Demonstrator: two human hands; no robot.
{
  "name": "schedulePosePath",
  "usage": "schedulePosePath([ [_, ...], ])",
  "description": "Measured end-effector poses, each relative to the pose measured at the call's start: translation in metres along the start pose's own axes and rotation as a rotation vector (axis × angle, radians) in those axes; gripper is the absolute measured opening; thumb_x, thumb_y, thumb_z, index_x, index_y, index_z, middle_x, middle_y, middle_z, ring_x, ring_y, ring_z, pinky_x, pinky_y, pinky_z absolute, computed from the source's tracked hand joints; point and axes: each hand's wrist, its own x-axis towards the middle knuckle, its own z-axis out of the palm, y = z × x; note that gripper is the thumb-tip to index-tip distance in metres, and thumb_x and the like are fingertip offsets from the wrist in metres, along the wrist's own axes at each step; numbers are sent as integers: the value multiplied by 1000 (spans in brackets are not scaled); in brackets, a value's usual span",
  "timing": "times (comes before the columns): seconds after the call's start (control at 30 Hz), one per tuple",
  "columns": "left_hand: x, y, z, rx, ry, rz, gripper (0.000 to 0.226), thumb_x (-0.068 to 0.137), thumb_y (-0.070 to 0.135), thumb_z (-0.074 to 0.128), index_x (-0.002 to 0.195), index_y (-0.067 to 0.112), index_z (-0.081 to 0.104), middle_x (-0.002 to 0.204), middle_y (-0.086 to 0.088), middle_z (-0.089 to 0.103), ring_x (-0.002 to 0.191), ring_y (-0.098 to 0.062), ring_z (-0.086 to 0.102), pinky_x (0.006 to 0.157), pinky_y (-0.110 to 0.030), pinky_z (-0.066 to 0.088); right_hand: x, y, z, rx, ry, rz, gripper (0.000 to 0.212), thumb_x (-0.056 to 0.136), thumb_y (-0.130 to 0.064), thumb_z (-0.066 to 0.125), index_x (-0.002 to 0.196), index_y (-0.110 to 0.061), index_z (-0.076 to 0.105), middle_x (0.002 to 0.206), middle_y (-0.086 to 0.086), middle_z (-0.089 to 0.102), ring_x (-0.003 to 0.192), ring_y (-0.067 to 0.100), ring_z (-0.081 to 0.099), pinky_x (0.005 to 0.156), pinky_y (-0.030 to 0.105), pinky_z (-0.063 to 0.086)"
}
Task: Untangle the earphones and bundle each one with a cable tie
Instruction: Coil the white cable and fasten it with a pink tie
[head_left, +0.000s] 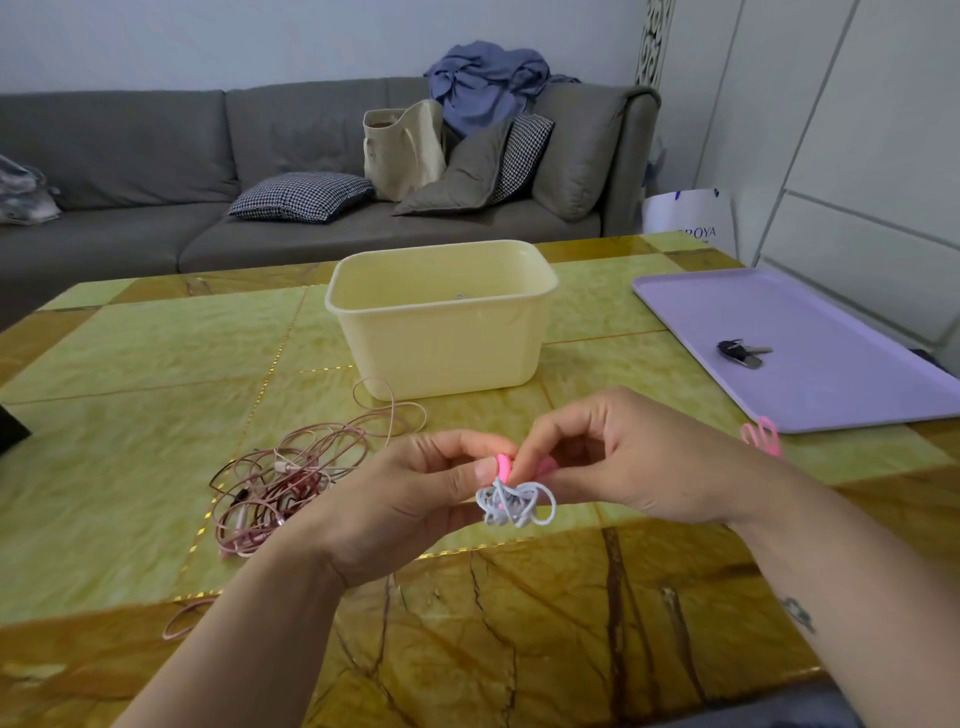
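Right hand (639, 457), cable tie (503, 464); "ROYA" bag (685, 210)

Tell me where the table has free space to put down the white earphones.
Bare table lies left of the yellow tub, between tub and purple tray, and at the front edge below the right hand. Crowded: pink cables beside the left hand; pink ties at the tray's corner.

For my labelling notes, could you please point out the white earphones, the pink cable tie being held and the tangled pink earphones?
white earphones (519, 506), head view, on the coiled cord.
pink cable tie (502, 466), head view, on its bend above the coil.
tangled pink earphones (283, 467), head view, on the heap's middle.
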Motion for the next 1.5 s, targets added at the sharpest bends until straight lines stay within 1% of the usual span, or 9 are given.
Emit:
schedulePosePath([
  [0.13, 4, -5, -3, -94, 80, 10, 35, 53, 29, 91, 78, 16, 71, 93, -16, 70, 87, -20, 69, 73, -28, 56, 2, 2, 7, 43, 90, -38, 11, 62, -29, 76, 71, -34, 73, 78, 1, 71, 76, 13, 65, 80, 37, 55],
  [0.33, 5, -1, 6, -60, 242, 60, 5, 61, 19, 71, 62, 16, 67, 67, -6, 67, 63, -13, 67, 59, -24, 56, 4, 5, 16, -38, 254, -93, 20, 68, -13, 83, 74, -26, 68, 77, 0, 71, 70, 12, 65, 71, 27, 55],
  [0.63, 11, -9, 4, -90, 302, 29, 9, 75, 17, 63, 77, 10, 69, 92, -22, 55, 83, -28, 48, 78, -35, 58, 9, 8, 20, -81, 341, -150, 19, 66, -17, 83, 76, -20, 68, 77, -2, 70, 72, 12, 65, 70, 17, 53],
  [0.8, 10, -6, 14, -3, 389, 78, 20, 86, 19, 55, 88, 4, 67, 62, -4, 52, 62, -9, 52, 88, -41, 54, 13, 12, 21, -74, 465, -137, 26, 60, -40, 79, 74, -21, 69, 78, -3, 68, 75, 21, 61, 73, 34, 54],
  [0.9, 9, -5, 17, 96, 353, 112, 23, 89, 16, 52, 73, 10, 67, 70, -1, 61, 80, -12, 64, 90, -41, 52, 16, 14, 19, -53, 538, -120, 25, 57, -47, 76, 69, -27, 68, 80, -5, 61, 75, 21, 58, 72, 37, 53],
  [1.03, 4, -7, 15, 377, 297, 141, 30, 76, 31, 55, 97, 18, 71, 94, 0, 69, 98, -14, 64, 94, -36, 49, 16, 15, 15, -54, 563, -91, 16, 64, -34, 81, 69, -23, 70, 79, -6, 67, 74, 11, 65, 73, 37, 56],
  [1.17, 4, -12, 19, 552, 338, 157, 39, 77, 56, 53, 90, 22, 70, 89, 5, 70, 91, -10, 64, 95, -40, 48, 16, 16, 13, -59, 512, -34, 11, 69, -26, 81, 71, -20, 72, 72, -7, 71, 69, 3, 66, 68, 20, 54],
  [1.27, 8, -17, 22, 541, 396, 160, 33, 77, 58, 58, 82, 27, 71, 83, 3, 70, 90, -19, 65, 94, -44, 50, 16, 17, 10, -52, 482, 33, 9, 71, -25, 80, 72, -22, 72, 69, -8, 71, 65, 0, 65, 65, 13, 51],
  [1.5, 13, -23, 21, 418, 483, 158, 31, 76, 47, 57, 85, 21, 72, 78, 2, 68, 100, -35, 62, 95, -50, 48, 15, 20, 4, -11, 373, 102, 7, 78, -24, 75, 85, -24, 76, 83, -7, 75, 83, 4, 69, 85, 27, 55],
])
